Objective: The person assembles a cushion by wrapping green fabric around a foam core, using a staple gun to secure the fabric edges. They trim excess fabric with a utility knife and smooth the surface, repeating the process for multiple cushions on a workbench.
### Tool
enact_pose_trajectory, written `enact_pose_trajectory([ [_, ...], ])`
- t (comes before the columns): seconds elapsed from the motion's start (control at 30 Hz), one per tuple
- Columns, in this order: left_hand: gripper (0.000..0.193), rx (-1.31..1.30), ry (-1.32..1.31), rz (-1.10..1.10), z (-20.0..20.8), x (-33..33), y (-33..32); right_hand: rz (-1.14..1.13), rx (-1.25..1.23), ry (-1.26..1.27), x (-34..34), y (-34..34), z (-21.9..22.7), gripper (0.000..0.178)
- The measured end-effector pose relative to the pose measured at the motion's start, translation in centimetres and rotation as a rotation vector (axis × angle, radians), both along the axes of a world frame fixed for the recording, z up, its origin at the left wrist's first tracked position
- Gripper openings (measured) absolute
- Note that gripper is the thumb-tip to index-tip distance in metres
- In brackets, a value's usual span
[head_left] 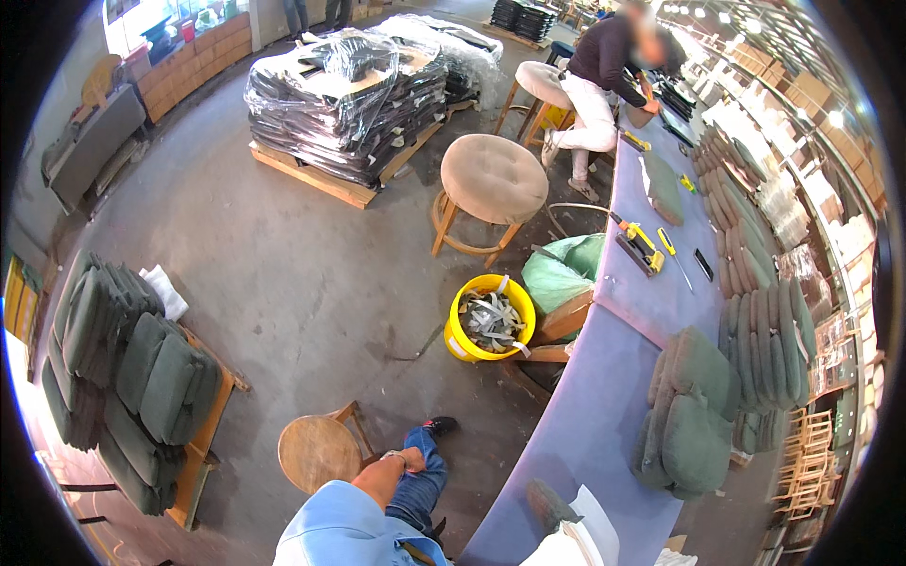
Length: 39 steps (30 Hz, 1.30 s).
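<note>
My left hand (412, 460) rests on my jeans (418, 492) near the knee, with a band at the wrist. It holds nothing that I can see, and its fingers look loosely laid on the leg. Out of the picture is my right hand. At the bottom, on the padded table (557, 424), a dark green cushion (550, 505) lies partly behind white sheet-like material (590, 528). Farther along that table's right side sits a stack of dark green cushions (694, 415).
A wooden stool (319, 455) stands beside my leg. Ahead are a yellow bucket (490, 319) of scraps and a tufted stool (494, 179). Staple gun (642, 247), screwdriver (674, 253) and phone (704, 264) lie on the table. Cushions (156, 377) fill a left pallet; another person (604, 66) works beyond.
</note>
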<state>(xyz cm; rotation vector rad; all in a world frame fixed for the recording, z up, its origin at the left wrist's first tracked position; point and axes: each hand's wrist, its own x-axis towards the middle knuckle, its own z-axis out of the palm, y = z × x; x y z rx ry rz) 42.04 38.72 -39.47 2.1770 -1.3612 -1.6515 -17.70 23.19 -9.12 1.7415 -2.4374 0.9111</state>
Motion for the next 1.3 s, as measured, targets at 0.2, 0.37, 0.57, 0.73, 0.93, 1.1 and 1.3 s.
enact_pose_trajectory([
  [0.2,0.034,0.182,-0.176,0.771,6.1,-1.1,-0.7,-0.007,0.095,-0.227,-1.3,0.7,0.9,0.037],
  [0.37,0.037,-0.711,0.121,0.769,17.0,-2.5,-6.8,-0.153,-0.043,-0.598,4.2,1.0,4.8,0.048],
  [0.57,0.100,-0.983,0.343,0.136,30.1,-4.0,-11.6,0.147,-0.031,-0.435,5.8,-6.8,6.7,0.038],
  [0.73,0.097,-0.953,0.514,0.212,30.5,-8.0,-14.5,0.073,-0.121,-0.540,6.1,-7.9,5.7,0.042],
  [0.93,0.081,-0.975,0.394,0.051,33.0,-10.9,-11.9,0.041,0.017,-0.674,4.4,-8.0,6.0,0.038],
  [1.1,0.080,-0.995,0.437,0.095,31.6,-14.3,-10.1,0.195,0.139,-0.384,9.6,-8.0,13.3,0.032],
  [1.3,0.085,-1.011,0.411,0.076,33.2,-13.9,-9.2,0.586,0.536,-0.466,27.1,0.5,19.6,0.032],
])
